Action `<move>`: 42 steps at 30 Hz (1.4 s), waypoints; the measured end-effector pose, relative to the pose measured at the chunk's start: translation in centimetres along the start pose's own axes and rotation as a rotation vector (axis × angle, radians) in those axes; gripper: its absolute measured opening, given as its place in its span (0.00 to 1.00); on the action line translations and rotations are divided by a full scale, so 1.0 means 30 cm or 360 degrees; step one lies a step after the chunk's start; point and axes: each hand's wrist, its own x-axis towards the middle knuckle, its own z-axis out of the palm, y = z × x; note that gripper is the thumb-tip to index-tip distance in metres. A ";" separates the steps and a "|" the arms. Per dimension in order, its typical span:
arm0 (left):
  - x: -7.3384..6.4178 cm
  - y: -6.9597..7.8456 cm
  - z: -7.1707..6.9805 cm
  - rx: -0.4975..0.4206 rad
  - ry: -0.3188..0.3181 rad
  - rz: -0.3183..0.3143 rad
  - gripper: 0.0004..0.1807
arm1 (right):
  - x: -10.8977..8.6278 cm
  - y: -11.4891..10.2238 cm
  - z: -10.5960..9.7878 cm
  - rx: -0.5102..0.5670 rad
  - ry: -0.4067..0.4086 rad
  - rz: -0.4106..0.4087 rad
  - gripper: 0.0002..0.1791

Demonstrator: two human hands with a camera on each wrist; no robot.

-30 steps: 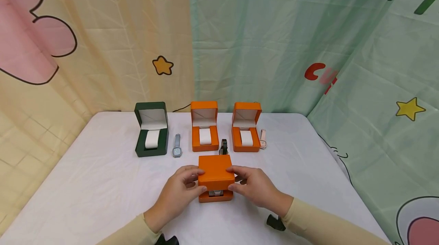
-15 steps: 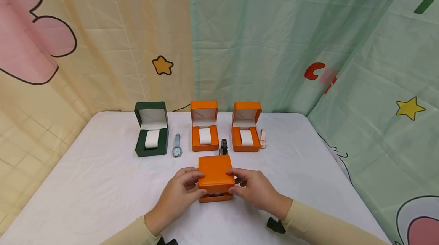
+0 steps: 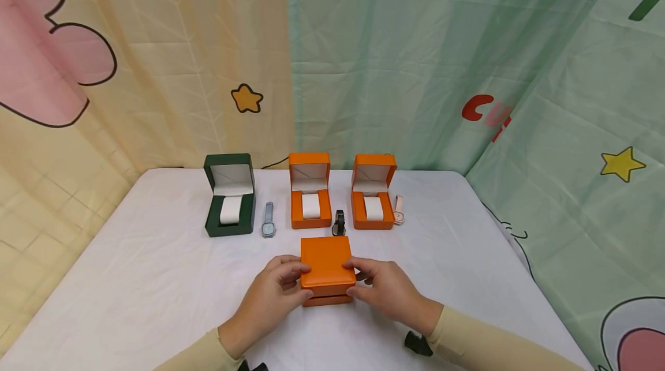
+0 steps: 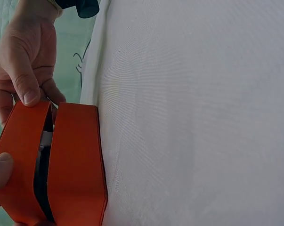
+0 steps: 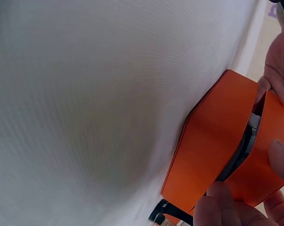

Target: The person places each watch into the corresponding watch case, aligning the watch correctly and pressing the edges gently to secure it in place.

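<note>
An orange watch box [image 3: 326, 261] sits on the white table, its lid lowered almost onto its base [image 4: 76, 160]. My left hand [image 3: 272, 290] holds the lid's left side, thumb at the front corner and fingers on top. On the other side, my right hand [image 3: 387, 287] grips the lid the same way. A narrow gap along the side, seen in both wrist views, shows a dark strap [image 5: 240, 150] and a pale piece inside. Just behind the box lies a black watch [image 3: 339, 223].
Behind stand an open green watch box [image 3: 230, 218] and two open orange watch boxes [image 3: 311, 209], [image 3: 373, 209], each with a white cushion. A blue watch [image 3: 268, 221] and a pink watch [image 3: 398, 210] lie beside them. Curtains hang around the white table [image 3: 130, 278].
Both hands have brought the lid down toward the base. The silvery watch that showed under its front edge is now hidden in the head view.
</note>
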 end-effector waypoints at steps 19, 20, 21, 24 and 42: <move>0.000 -0.002 -0.011 0.0221 -0.0064 0.0049 0.16 | -0.008 -0.002 0.001 -0.0101 -0.0051 0.0033 0.24; 0.001 -0.001 -0.012 0.0233 -0.0068 0.0054 0.16 | -0.007 -0.002 0.000 -0.0106 -0.0053 0.0032 0.24; 0.001 0.000 -0.014 0.0242 -0.0073 0.0057 0.16 | -0.007 -0.002 -0.002 -0.0113 -0.0055 0.0031 0.24; 0.003 0.001 -0.021 0.0270 -0.0094 0.0074 0.16 | -0.007 -0.001 -0.007 -0.0120 -0.0069 0.0010 0.23; 0.129 0.044 -0.178 0.0508 -0.0151 0.0195 0.18 | 0.090 0.013 -0.099 -0.0013 0.0100 -0.0113 0.15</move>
